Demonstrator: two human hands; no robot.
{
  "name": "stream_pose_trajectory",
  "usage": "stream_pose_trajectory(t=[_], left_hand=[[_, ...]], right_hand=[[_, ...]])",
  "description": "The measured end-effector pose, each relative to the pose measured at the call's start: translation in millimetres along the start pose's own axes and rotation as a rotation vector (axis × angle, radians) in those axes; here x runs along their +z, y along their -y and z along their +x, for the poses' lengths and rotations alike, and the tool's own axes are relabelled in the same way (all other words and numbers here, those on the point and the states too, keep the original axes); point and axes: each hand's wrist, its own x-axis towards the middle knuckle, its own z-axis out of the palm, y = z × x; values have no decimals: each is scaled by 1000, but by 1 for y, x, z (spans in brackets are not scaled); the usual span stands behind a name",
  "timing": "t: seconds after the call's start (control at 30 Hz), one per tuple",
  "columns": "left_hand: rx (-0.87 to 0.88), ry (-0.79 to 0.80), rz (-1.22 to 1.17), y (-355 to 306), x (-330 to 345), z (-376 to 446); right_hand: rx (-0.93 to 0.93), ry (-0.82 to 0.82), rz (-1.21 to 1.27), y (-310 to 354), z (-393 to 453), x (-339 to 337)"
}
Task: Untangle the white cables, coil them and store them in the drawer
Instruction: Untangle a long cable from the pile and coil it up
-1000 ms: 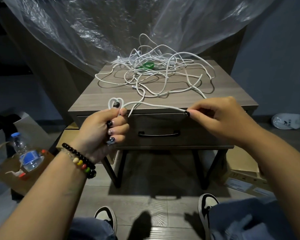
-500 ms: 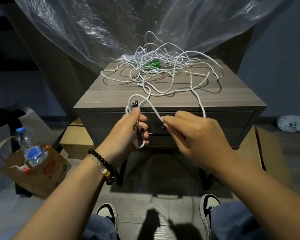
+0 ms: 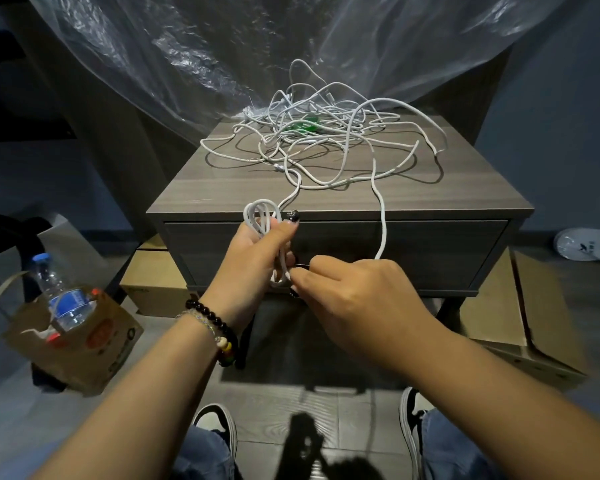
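A tangle of white cables (image 3: 326, 133) lies on top of a grey wooden nightstand (image 3: 222, 188), with a small green object (image 3: 303, 126) inside the heap. My left hand (image 3: 253, 258) grips a small coil of white cable (image 3: 262, 216) in front of the shut drawer (image 3: 430, 251). My right hand (image 3: 354, 299) pinches the same cable just beside the coil's lower end. From my right hand one strand (image 3: 381, 223) runs up over the table's front edge into the tangle. The drawer handle is hidden behind my hands.
Clear plastic sheeting (image 3: 222, 46) hangs behind the nightstand. A brown paper bag (image 3: 94, 341) with a water bottle (image 3: 61, 296) stands on the floor at left. Cardboard boxes (image 3: 520, 306) lie at the right and under the table. My shoes (image 3: 219, 427) are below.
My right hand has moved left and down to the left hand, laying another loop onto the coil. The coil in my left hand has grown.
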Motion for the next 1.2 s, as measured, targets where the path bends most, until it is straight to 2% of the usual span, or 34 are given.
stream_pose_trajectory(t=[0.17,0.47,0.6,0.7,0.83,1.03,1.2], left_hand=[[33,-36,5,-2,5,-1],[27,-197,-467,-9,-12,17],[-40,-140,-647,-15,-25,18],[-134,-19,-742,-21,-35,16],[-265,227,-632,-27,-34,6],[-292,205,-333,-17,-16,-1],[-391,341,-231,-10,-11,-5]], right_hand=[[-11,4,40,3,0,1],[133,172,357,1,-1,-5],[207,282,519,-7,0,-7],[328,293,594,-23,2,-11],[453,209,645,-49,2,-17],[360,36,498,-50,3,-14],[244,-31,401,-46,4,-14]])
